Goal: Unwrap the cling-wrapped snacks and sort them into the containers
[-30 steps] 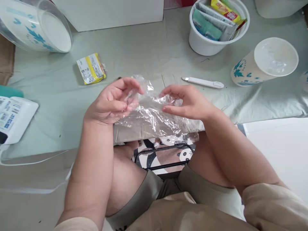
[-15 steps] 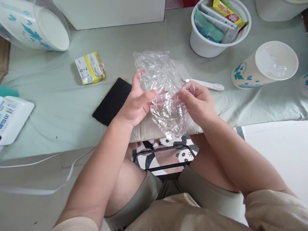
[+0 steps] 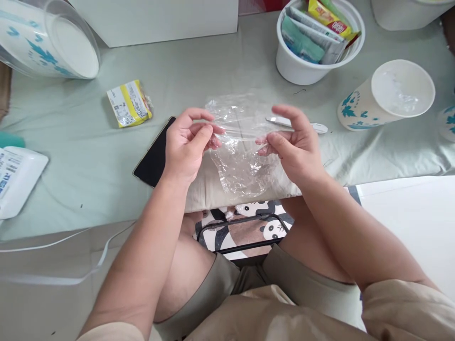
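Note:
A clear, crinkled plastic bag [image 3: 240, 163] stretches between my two hands, just above the table's front edge. My left hand [image 3: 190, 144] pinches its left side between thumb and fingers. On the other side, my right hand [image 3: 293, 144] grips the bag with its thumb and lower fingers, the index finger raised. A dark phone [image 3: 152, 154] lies partly hidden behind my left hand. Behind my right hand is a white utility knife [image 3: 318, 128], its middle covered by the raised finger.
A yellow-and-white packet [image 3: 130, 104] lies at the left. A white tub [image 3: 298, 66] of packets and a paper cup [image 3: 359, 104] with clear plastic inside stand at the right. Cups in a clear sleeve [image 3: 76, 45] lie far left. A white box [image 3: 167, 21] is at the back.
My left hand has moved from a spread pose to a pinch on the bag's left side. The bag is now pulled wider and flatter between both hands. My right index finger has lifted.

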Demonstrator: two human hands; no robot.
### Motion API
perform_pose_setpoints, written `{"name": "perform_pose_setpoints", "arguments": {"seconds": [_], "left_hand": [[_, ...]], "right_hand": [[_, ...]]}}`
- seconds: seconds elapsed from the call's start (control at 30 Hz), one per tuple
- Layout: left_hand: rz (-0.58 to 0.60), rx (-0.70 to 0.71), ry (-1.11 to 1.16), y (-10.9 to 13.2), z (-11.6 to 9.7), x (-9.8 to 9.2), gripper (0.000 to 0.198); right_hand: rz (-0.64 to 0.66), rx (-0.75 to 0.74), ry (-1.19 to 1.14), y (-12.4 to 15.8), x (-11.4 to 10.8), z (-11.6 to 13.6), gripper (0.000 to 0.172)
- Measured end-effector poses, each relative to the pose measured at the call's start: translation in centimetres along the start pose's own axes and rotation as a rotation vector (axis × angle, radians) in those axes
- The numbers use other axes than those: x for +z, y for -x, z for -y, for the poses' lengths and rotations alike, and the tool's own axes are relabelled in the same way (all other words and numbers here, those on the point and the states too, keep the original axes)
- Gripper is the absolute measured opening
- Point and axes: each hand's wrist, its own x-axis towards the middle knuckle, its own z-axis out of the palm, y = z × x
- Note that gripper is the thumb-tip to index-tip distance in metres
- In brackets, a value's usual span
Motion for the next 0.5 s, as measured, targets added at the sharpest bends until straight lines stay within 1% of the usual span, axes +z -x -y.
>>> {"name": "perform_pose_setpoints", "arguments": {"seconds": [0.07,0.13,0.17,0.27,0.33,0.4,0.43,0.5], "left_hand": [[-0.032,0.029,0.011,-0.08,0.14,-0.10,0.016],[0.005,0.004,0.059,-0.07,0.11,-0.21,0.019],[0.051,-0.032,0.081,-0.02,0.07,-0.24,0.027],[0.216,-0.154,0.120,0.27,0.02,-0.16,0.066],[0.280,-0.183,0.142,0.46,0.13,-0.02,0.082],[0.292,-0.181,0.156,0.56,0.26,0.10,0.087],[0.279,-0.175,0.151,0.58,0.29,0.12,0.085],[0.229,-0.155,0.120,0.54,0.22,0.11,0.074]], "right_hand": [[0.005,-0.030,-0.026,0.08,0.17,0.09,0.035],[-0.004,-0.061,-0.042,0.12,0.30,-0.02,0.029],[-0.008,-0.068,-0.045,0.14,0.36,-0.11,0.029],[0.007,-0.061,-0.070,0.18,0.58,-0.32,0.031],[0.031,-0.063,-0.113,0.20,0.78,-0.34,0.031],[0.045,-0.068,-0.154,0.22,0.94,-0.32,0.030],[0.048,-0.069,-0.168,0.22,0.97,-0.32,0.029],[0.053,-0.065,-0.182,0.23,0.89,-0.33,0.026]]}}
